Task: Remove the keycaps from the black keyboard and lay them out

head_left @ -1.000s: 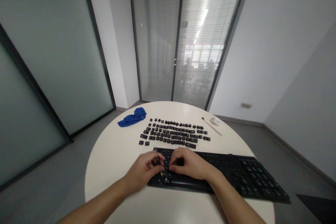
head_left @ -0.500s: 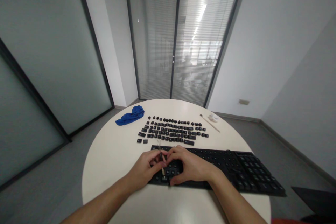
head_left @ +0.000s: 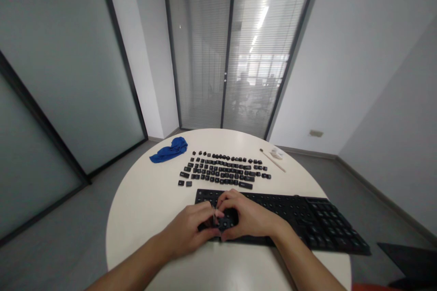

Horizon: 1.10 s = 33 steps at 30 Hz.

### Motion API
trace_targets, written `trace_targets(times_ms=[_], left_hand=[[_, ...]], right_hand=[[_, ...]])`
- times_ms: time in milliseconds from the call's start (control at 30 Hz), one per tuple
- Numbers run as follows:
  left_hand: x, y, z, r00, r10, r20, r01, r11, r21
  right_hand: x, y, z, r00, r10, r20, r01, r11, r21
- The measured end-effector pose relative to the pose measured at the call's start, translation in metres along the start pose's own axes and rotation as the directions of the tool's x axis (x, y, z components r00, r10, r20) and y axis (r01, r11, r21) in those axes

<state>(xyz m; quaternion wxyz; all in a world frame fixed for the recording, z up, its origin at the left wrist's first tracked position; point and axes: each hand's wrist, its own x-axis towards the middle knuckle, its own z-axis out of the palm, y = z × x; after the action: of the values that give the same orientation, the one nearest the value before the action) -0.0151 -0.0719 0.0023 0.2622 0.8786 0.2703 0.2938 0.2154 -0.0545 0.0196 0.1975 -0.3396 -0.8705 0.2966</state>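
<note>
Head view: both hands over the left end of the black keyboard point(head_left: 290, 209), which lies on the round cream table point(head_left: 146, 218), right end sticking out past the table edge. Left hand point(head_left: 191, 225): fingers curled in, nearly closed on a thin wire tool point(head_left: 215, 214) that shows as pale strands at the fingertips; thumb straight, tip by the right thumb. Exact grip partly hidden. Right hand point(head_left: 251, 216): thumb and index spread in a wide C over the keys, thumb low near the front edge, index tip up beside the wire tool; remaining fingers tucked behind, can't tell what they do. Part of the key area shows through the C, detail too small to read. Number pad end looks to have its keys on; the middle is blurry. Loose black keycaps point(head_left: 221, 169) sit just beyond the keyboard in rough rows, laid out like a keyboard, a long one at the near right, two small ones apart at the near left. Blue cloth point(head_left: 170, 150) crumpled at far left of the table. Far right: thin pale-handled brush point(head_left: 273, 161) lying at a slant, dark tip pointing away, crumpled white item point(head_left: 276, 153) just beside it. Behind the table: glass panels with blinds point(head_left: 205, 63), frosted glass point(head_left: 78, 54) on the left, white wall point(head_left: 358, 54) on the right.
</note>
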Motion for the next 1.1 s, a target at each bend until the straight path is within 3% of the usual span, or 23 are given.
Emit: trace_targets(times_ms=[233,333,433,533,633,767,900,1100], left_hand=[[-0.002,0.001,0.001,0.989,0.127,0.07,-0.135,0.985,0.111],[-0.004,-0.002,0.0,0.989,0.131,0.075,-0.139,0.985,0.106],[-0.005,-0.005,0.001,0.998,0.049,0.028,-0.05,0.998,0.025],[-0.004,-0.007,0.002,0.993,-0.113,0.023,0.115,0.982,-0.149],[-0.002,-0.009,0.004,0.974,-0.225,0.038,0.221,0.893,-0.391],[0.0,-0.013,0.008,0.961,-0.274,-0.028,0.188,0.728,-0.659],[0.001,-0.015,0.01,0.953,-0.302,-0.021,0.194,0.663,-0.723],[0.0,-0.014,0.008,0.953,-0.303,-0.019,0.215,0.72,-0.659]], right_hand=[[-0.001,0.002,0.001,1.0,-0.01,-0.004,0.01,1.0,-0.003],[0.0,0.0,0.002,1.0,-0.019,-0.006,0.018,0.999,-0.029],[0.003,-0.003,0.007,0.999,-0.04,-0.018,0.039,0.995,-0.091],[0.007,-0.005,0.015,0.997,-0.071,-0.016,0.068,0.986,-0.153],[0.01,-0.004,0.02,0.995,-0.099,-0.027,0.094,0.982,-0.162],[0.01,-0.003,0.021,0.99,-0.133,-0.049,0.126,0.984,-0.122],[0.009,-0.003,0.021,0.988,-0.14,-0.059,0.134,0.986,-0.096],[0.009,-0.002,0.021,0.989,-0.133,-0.062,0.125,0.985,-0.115]])
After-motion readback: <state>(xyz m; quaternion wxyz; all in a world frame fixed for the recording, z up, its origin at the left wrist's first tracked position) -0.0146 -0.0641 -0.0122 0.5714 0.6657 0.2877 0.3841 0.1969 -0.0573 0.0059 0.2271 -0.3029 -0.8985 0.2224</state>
